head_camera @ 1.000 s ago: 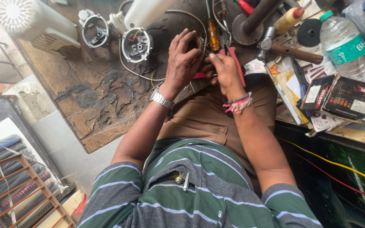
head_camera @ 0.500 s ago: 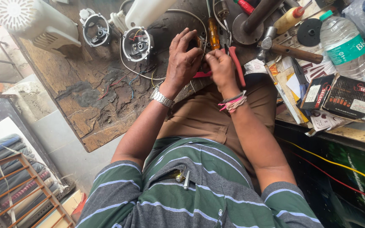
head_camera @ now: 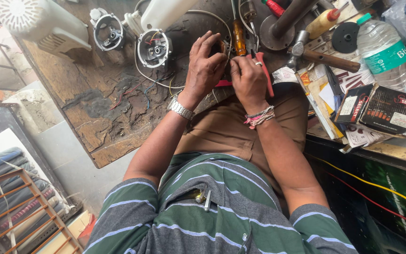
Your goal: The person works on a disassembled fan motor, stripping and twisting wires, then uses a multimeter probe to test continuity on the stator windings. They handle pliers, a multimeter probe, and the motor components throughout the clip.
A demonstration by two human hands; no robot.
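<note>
Cluttered bench [head_camera: 104, 127]: both hands, left [head_camera: 204, 66] and right [head_camera: 249, 80], pinch thin wires [head_camera: 228, 57] between fingertips, pliers [head_camera: 264, 70] under the right fingers; strands could slip.

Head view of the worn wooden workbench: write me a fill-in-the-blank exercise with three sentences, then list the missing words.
1. The left hand wears a silver metal ____ on its wrist.
2. The clear plastic water bottle at the right of the worn wooden workbench has a ____ cap.
3. The right hand works close beside the left hand, with red-handled ____ next to it.

Missing words: watch; green; pliers
</note>
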